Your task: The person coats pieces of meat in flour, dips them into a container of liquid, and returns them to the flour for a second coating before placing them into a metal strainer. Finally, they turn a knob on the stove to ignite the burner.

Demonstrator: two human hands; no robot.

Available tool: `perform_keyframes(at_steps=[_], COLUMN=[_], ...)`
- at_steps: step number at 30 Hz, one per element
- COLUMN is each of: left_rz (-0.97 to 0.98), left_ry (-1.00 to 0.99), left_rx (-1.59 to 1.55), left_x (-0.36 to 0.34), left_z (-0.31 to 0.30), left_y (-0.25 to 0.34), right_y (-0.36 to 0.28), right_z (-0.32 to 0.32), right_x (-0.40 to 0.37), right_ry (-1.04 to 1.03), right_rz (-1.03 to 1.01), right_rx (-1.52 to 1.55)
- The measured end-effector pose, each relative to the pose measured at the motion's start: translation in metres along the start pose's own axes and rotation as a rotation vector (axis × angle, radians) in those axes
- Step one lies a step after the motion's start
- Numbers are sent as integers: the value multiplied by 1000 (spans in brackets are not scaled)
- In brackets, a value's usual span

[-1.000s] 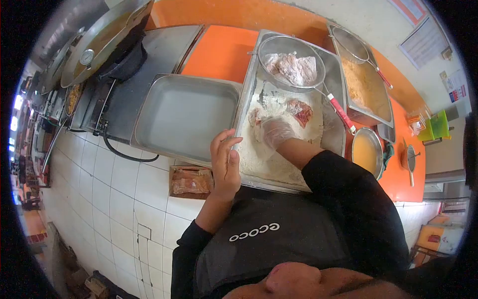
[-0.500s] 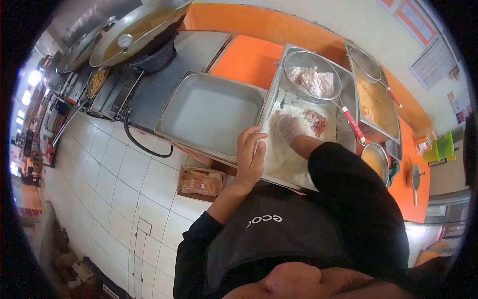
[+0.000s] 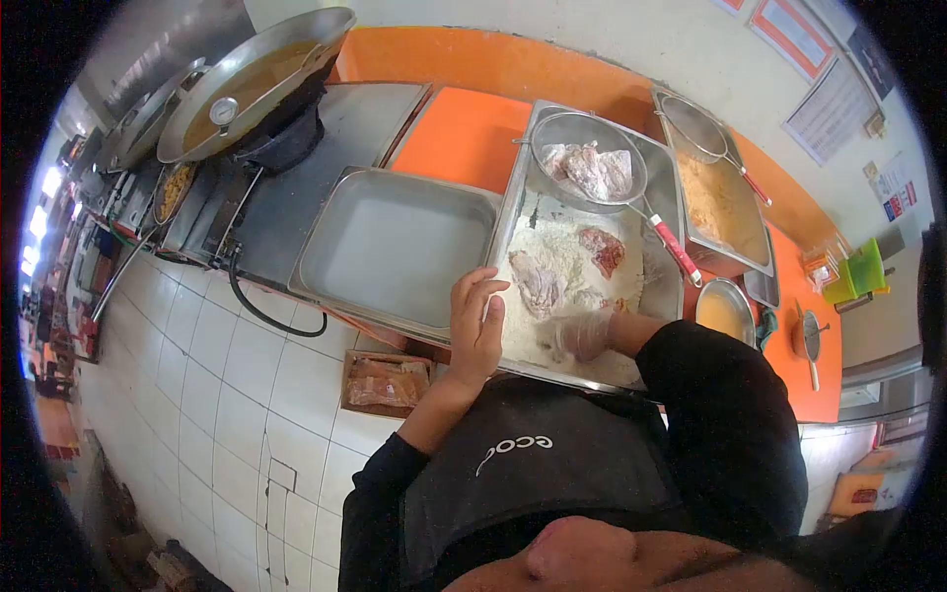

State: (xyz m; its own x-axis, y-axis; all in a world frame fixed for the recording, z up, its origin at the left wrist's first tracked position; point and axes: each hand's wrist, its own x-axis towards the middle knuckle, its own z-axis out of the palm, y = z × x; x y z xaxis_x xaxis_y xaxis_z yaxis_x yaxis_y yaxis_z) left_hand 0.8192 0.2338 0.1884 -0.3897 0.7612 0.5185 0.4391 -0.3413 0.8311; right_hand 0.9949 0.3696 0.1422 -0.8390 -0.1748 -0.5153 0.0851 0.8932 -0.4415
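Observation:
My right hand (image 3: 584, 333), in a clear glove, is down in the white flour (image 3: 521, 331) near the front of a steel tray (image 3: 676, 286). Its fingers are blurred and partly hidden by flour, so I cannot see a grip. A flour-coated piece of meat (image 3: 536, 284) lies just beyond it, and a redder piece (image 3: 602, 251) sits farther back. At the tray's left rim rests my left hand (image 3: 476, 331), fingers stretched out and holding nothing. Across the tray's far end sits a strainer (image 3: 639, 163) with floured meat pieces (image 3: 592, 173) and a red handle (image 3: 675, 252).
An empty-looking steel pan (image 3: 395, 247) stands left of the flour tray. Farther left is a large wok of oil (image 3: 261, 84) with a thermometer (image 3: 224, 111). On the right are a tray of orange-brown crumbs (image 3: 715, 212), a bowl of yellow liquid (image 3: 725, 314) and a small strainer (image 3: 811, 335).
My right hand has drawn back toward the tray's front edge, uncovering the floured meat piece. My left hand stays at the rim. The whole view has shifted slightly.

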Motion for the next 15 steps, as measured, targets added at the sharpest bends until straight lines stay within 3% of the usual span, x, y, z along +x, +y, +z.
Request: perform_keyframes(at_steps=[1,4,6,7,10,11,13,15], left_rz=[0,-54,-14,-13,-14,-12,-8,-9], left_ry=[-2,-6,-13,-15,-16,-18,-15,-8], left_rx=[-2,-37,-8,-4,-4,3,15,32], left_x=[0,1,1,1,2,2,4,3], left_z=[1,1,0,0,1,0,-1,-2], left_y=[1,2,1,2,4,5,6,6], right_y=[1,9,15,20,39,45,41,29], right_z=[-16,-53,-62,-66,-73,-74,-87,-101], right_x=[-3,-8,-9,-5,29,34,37,30], right_ry=[0,-252,344,348,204,211,103,111], right_rz=[3,240,-92,-93,-43,-42,157,231], right_rx=[2,55,-247,-247,-632,-635,-154,-74])
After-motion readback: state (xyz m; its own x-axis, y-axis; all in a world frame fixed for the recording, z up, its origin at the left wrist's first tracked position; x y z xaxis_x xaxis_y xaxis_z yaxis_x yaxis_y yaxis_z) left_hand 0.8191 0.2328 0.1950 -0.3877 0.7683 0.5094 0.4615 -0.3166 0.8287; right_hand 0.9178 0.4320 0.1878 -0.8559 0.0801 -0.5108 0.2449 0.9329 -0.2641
